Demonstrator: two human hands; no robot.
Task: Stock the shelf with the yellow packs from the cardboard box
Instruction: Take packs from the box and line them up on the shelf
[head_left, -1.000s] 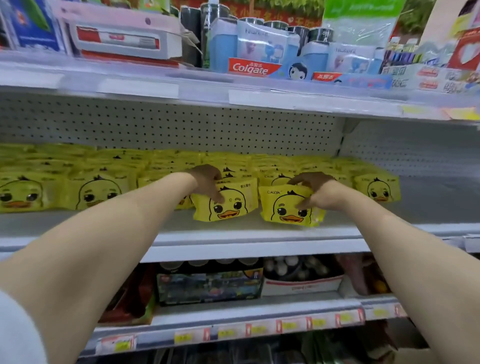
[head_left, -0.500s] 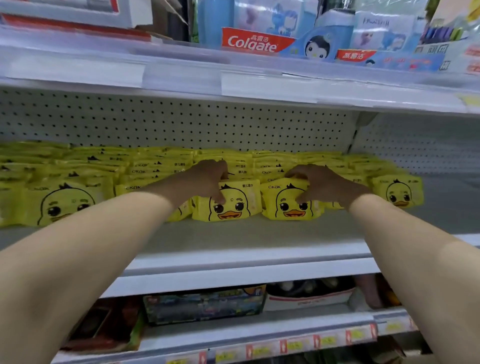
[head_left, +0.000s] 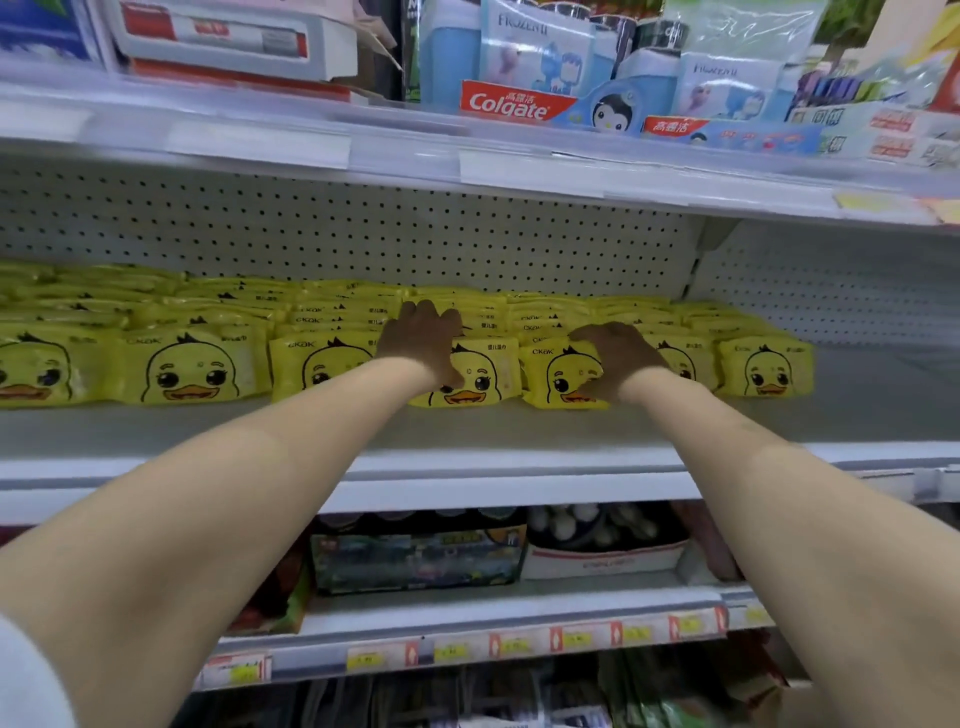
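white shelf (head_left: 498, 431) carries yellow packs (head_left: 192, 369) in rows from its left end back to the pegboard, its front edge strip bare. left hand (head_left: 423, 340) clamps one front pack (head_left: 480, 376); right hand (head_left: 615, 358) clamps its neighbour (head_left: 556, 376). bare shelf lies toward the right end.

Bright yellow plastic packs (head_left: 470, 376) carry a cartoon duck face with black eyes and an orange beak. The white metal shelf (head_left: 467, 467) has a black-dotted pegboard back (head_left: 363, 234). The red-and-white Colgate toothpaste box (head_left: 511, 104) sits above.
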